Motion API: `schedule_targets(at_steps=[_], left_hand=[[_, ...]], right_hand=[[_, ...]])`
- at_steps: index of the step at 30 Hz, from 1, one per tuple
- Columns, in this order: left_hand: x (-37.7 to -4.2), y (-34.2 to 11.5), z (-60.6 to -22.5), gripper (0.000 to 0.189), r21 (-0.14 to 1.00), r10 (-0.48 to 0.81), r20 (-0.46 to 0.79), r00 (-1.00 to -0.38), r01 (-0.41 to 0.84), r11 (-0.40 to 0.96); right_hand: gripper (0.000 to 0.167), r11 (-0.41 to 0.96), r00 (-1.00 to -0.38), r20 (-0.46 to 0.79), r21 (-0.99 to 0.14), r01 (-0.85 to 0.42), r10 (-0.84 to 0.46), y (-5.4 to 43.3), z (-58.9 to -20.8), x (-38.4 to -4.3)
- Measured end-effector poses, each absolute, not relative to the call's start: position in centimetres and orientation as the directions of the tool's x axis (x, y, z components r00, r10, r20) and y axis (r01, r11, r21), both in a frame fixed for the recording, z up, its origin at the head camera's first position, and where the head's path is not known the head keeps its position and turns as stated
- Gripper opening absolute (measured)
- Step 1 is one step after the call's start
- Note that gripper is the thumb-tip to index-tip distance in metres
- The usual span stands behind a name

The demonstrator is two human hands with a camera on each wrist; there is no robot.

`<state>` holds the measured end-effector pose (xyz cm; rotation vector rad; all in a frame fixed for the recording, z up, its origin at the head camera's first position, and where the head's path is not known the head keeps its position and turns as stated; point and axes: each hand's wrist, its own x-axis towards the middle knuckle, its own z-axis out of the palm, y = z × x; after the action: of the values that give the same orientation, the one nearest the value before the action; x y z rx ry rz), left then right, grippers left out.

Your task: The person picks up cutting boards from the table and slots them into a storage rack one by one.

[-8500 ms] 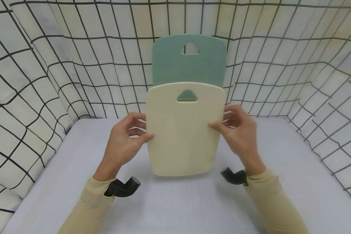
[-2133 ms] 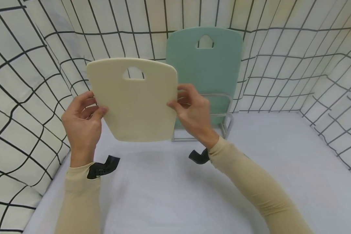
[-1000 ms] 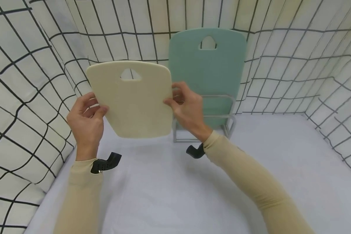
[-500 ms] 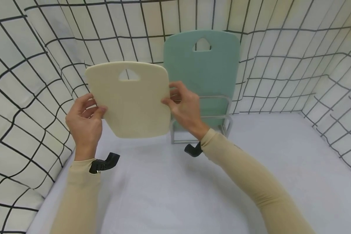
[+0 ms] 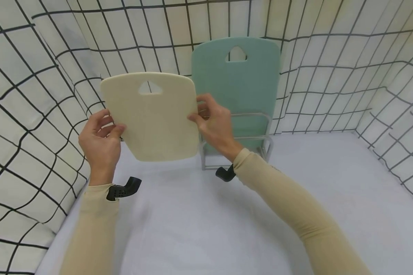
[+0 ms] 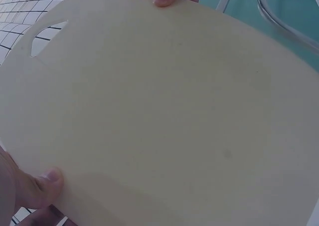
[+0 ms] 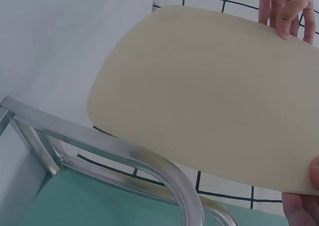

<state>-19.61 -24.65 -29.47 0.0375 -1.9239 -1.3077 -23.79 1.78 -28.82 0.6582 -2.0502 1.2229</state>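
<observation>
A cream cutting board (image 5: pixel 155 126) with a handle cutout near its top is held up above the table, to the left of a metal rack. My left hand (image 5: pixel 101 141) pinches its left edge, thumb on the near face and fingers behind. On the opposite edge my right hand (image 5: pixel 216 124) pinches it the same way. The right wrist view shows the board's (image 7: pixel 209 96) lower end close beside the rack's bent metal tube (image 7: pixel 169 173). In the left wrist view, the left thumb (image 6: pixel 47 186) presses the face of the board (image 6: pixel 164 101).
A green cutting board (image 5: pixel 239 80) stands upright in the silver wire rack (image 5: pixel 268 147), partly hidden by my right hand. White walls with a black grid (image 5: pixel 330 80) surround the white table (image 5: pixel 206 225) at the back and sides.
Earlier the cream board stood in front of the green one at the centre; both hands have since carried it left and raised it beside the rack. Over the last second it barely shifts.
</observation>
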Motion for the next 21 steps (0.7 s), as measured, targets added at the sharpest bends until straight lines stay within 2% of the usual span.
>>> schedule_targets(at_steps=[21], left_hand=[[-20.30,-23.95,-29.52,0.045,0.791,-0.414,0.594,-0.689,0.408,0.456]], right_hand=[[0.034,0.437,-0.664,0.743,-0.572,-0.694,-0.082,2.45,-29.12,-24.58]])
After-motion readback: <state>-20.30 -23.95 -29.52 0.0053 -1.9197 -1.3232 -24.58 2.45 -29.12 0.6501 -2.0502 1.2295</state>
